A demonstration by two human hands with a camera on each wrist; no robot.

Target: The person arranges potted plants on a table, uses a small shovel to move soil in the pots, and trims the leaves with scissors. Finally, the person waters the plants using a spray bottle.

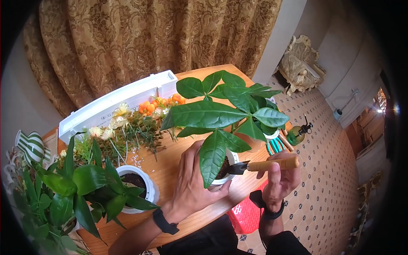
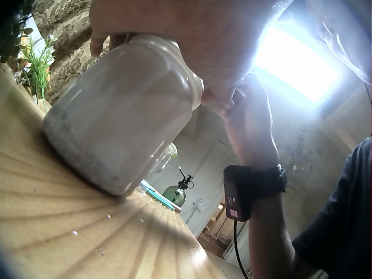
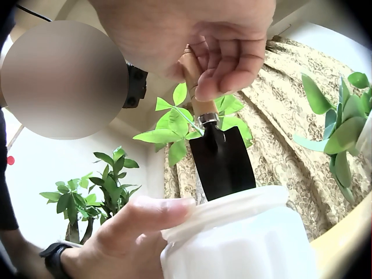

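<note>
A broad-leaved plant grows in a white pot with dark soil on the wooden table. The left hand grips this pot by its rim, thumb at the near side; the left wrist view shows the pot from low down. In the right hand is the wooden handle of a small trowel. Its black blade points down at the pot's mouth in the right wrist view, the tip hidden behind the rim. Leaves cover part of the soil.
To the left stands a second white pot with a leafy plant. Artificial flowers lie before a long white planter box. A green-striped vase is at far left. A spray bottle stands right, and a red stool below the table edge.
</note>
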